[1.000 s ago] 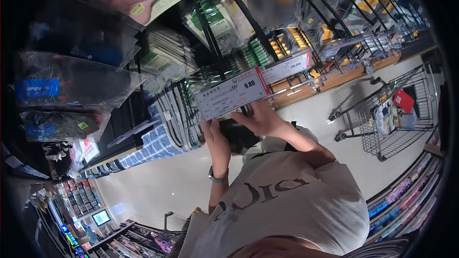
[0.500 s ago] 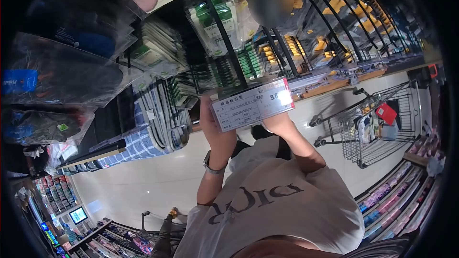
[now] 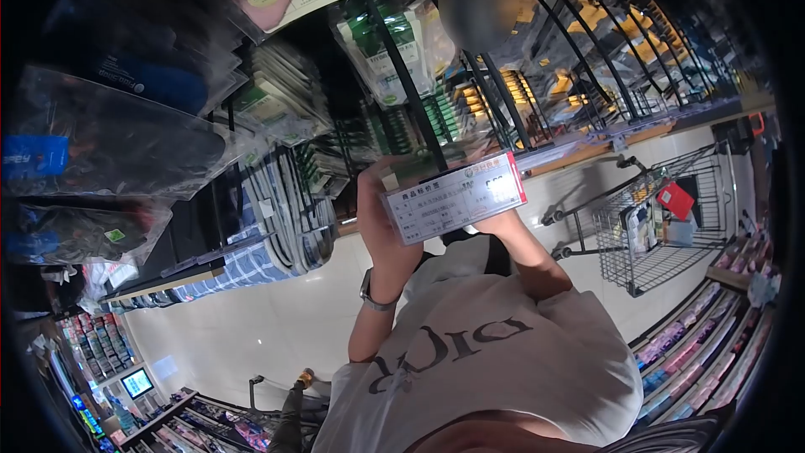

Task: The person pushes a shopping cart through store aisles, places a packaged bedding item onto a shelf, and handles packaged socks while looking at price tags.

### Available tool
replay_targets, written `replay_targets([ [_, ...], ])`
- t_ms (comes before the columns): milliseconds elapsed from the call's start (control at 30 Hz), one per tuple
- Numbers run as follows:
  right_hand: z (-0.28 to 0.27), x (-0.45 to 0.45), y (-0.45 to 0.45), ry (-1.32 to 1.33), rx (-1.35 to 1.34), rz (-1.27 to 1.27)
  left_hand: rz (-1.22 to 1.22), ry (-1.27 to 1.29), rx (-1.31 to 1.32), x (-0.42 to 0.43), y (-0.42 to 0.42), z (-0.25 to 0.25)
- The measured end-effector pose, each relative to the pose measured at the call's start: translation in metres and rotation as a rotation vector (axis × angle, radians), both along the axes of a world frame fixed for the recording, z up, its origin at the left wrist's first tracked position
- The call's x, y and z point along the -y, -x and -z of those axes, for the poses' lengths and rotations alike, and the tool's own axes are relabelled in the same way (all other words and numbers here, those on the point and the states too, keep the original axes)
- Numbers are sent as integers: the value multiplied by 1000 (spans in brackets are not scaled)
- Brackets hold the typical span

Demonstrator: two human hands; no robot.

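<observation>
A price tag (image 3: 457, 201) in a clear holder with a red right edge hangs at the front end of a black display hook (image 3: 412, 88). Behind its left side is my left hand (image 3: 387, 205), with a watch (image 3: 377, 292) on the wrist. The fingers curl at the tag's upper left corner, by something wrapped in clear plastic; what they hold is partly hidden. My right hand (image 3: 501, 223) is below and behind the tag's right part, its fingers covered by it. Green-and-white packets (image 3: 390, 54) hang along the hook above.
Plastic-wrapped garments (image 3: 109, 130) hang at the left, near checked blue fabric items (image 3: 289, 218). Black hooks with yellow-labelled packets (image 3: 520, 88) line the upper right. A wire shopping cart (image 3: 658, 226) holding a red item (image 3: 677, 200) stands at the right. Product shelves (image 3: 704, 335) run along the lower right.
The tag has shifted slightly right and downward and its glare has lessened. The curled fingers of my left hand now show more above its left corner. The right hand's fingers have gone behind the tag.
</observation>
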State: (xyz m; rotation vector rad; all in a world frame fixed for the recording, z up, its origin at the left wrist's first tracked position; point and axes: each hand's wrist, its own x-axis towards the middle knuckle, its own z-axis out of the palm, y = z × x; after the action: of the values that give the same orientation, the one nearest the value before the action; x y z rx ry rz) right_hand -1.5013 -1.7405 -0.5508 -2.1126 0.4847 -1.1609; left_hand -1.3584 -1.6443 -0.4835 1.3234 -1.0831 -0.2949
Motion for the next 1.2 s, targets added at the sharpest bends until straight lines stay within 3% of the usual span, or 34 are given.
replay_targets([
  [367,-10,-5,4,-219,226,-115,62,62,-34,-6,3,-1],
  [533,-17,9,-7,-78,123,14,119,-14,-89,10,-5,-7],
  [667,-13,14,-17,-809,321,-59,23,-158,-179,17,-5,3],
  [733,-16,13,-18,-1044,349,-103,22,-58,-191,21,-3,8],
  [867,-22,18,-23,-711,266,-144,-41,98,-177,32,2,5],
  [933,-44,31,-34,-549,138,-62,15,68,-413,45,-7,7],
  [967,-55,38,-37,-600,-1,9,47,53,-529,54,-13,7],
  [1033,-38,55,-52,-430,-26,191,65,30,-516,71,-25,3],
  [1100,-38,64,-60,-446,-15,242,36,-129,-466,79,-36,-6],
  [1200,-58,75,-64,-512,73,83,80,-14,-461,97,-45,0],
])
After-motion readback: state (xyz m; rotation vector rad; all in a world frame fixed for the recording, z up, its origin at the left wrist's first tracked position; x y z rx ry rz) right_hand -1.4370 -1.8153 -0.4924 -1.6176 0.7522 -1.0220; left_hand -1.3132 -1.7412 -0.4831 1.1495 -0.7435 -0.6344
